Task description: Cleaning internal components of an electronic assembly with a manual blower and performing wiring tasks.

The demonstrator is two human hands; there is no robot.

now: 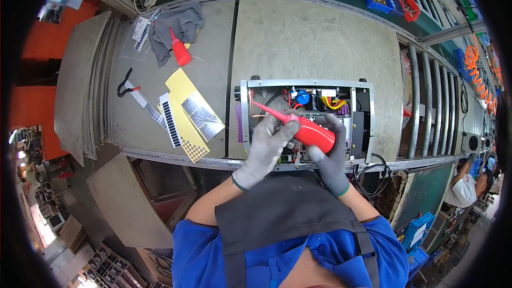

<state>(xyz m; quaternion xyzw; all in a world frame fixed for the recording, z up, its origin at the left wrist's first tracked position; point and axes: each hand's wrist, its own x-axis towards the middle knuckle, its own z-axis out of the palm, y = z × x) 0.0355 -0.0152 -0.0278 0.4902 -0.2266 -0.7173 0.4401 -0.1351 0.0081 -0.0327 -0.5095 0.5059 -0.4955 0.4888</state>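
Observation:
A red squeeze bottle (314, 134) with a long tapered nozzle is held between both gloved hands, its tip pointing up and left. My left hand (268, 144), in a light grey glove, closes around the nozzle's base. Around the bottle's body wraps my right hand (335, 157), in a darker grey glove. Below them an open metal equipment case (306, 83) lies on the bench, with a blue round part (303, 97), yellow wires (335, 104) and other wiring inside. The hands hide part of its interior.
Left on the bench lie a second red bottle (180, 53) on a grey cloth (186, 21), a yellow sticker sheet (184, 88), label strips (169, 120) and a black-handled clamp (128, 89). Metal rollers (426, 101) run along the right. Blue bins (377, 1) and a red bin (409, 8) stand beyond.

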